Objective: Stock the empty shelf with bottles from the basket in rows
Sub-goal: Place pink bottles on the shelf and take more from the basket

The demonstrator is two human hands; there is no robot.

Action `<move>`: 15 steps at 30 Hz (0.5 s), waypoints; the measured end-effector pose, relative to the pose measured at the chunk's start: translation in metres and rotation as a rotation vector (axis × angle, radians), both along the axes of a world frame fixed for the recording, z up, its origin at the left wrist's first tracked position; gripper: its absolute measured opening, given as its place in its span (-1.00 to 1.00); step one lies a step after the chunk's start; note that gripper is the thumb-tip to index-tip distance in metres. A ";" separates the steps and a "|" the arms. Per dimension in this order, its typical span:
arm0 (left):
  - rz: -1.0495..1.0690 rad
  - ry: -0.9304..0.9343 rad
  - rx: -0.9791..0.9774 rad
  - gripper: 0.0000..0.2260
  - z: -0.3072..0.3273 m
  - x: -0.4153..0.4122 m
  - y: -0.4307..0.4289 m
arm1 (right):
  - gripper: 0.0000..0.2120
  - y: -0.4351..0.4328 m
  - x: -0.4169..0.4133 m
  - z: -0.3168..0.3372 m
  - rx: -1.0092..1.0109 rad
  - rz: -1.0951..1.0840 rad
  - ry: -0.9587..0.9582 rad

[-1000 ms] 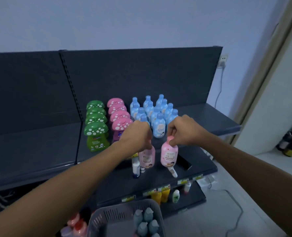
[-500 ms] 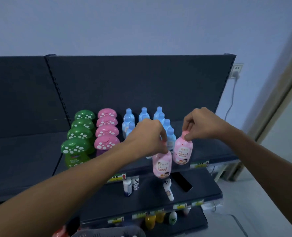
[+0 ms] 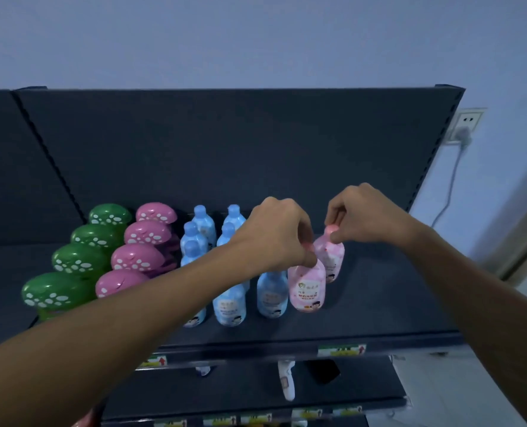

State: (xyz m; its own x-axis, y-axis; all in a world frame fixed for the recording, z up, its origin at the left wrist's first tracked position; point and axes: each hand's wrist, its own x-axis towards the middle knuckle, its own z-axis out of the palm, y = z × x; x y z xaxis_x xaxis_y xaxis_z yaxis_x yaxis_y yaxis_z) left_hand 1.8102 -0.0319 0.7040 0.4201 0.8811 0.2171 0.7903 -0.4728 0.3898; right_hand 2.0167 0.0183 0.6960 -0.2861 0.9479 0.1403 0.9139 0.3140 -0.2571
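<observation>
My left hand pinches the cap of a pink bottle just right of the blue bottle rows on the dark shelf. My right hand pinches the cap of a second pink bottle, which sits behind the first. Both pink bottles are upright, at or just above the shelf surface. Left of the blue bottles stand a row of pink mushroom-cap bottles and a row of green mushroom-cap bottles. The basket is out of view.
The shelf's right part beyond the pink bottles is bare up to its end post. A lower shelf holds a white device and a dark flat object. A wall socket with a plugged cable is at right.
Both hands rose from in front of the lower shelf and carried the two pink bottles up and back onto the top shelf, right of the blue rows. The view tilted up, so the basket left the frame.
</observation>
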 end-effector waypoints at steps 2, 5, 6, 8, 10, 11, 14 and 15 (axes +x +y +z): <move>0.015 -0.010 -0.006 -0.82 -0.002 0.010 0.012 | -0.89 0.013 0.005 -0.004 -0.001 0.022 0.027; 0.041 -0.020 -0.012 -0.82 -0.009 0.021 0.029 | -0.87 0.032 0.010 -0.010 -0.027 0.043 0.053; 0.051 -0.023 -0.009 -0.82 -0.011 0.023 0.034 | -0.86 0.038 0.011 -0.011 -0.031 0.048 0.056; 0.072 -0.037 -0.010 -0.83 -0.016 0.026 0.045 | -0.86 0.050 0.012 -0.014 -0.034 0.053 0.059; 0.088 -0.051 -0.019 -0.84 -0.022 0.029 0.056 | -0.87 0.061 0.013 -0.017 -0.033 0.061 0.062; 0.096 -0.056 -0.023 -0.84 -0.024 0.030 0.063 | -0.87 0.068 0.014 -0.019 -0.033 0.068 0.061; 0.108 -0.064 -0.028 -0.84 -0.031 0.031 0.077 | -0.86 0.080 0.013 -0.022 -0.028 0.070 0.059; 0.116 -0.064 -0.029 -0.84 -0.034 0.031 0.082 | -0.86 0.084 0.013 -0.023 -0.026 0.073 0.061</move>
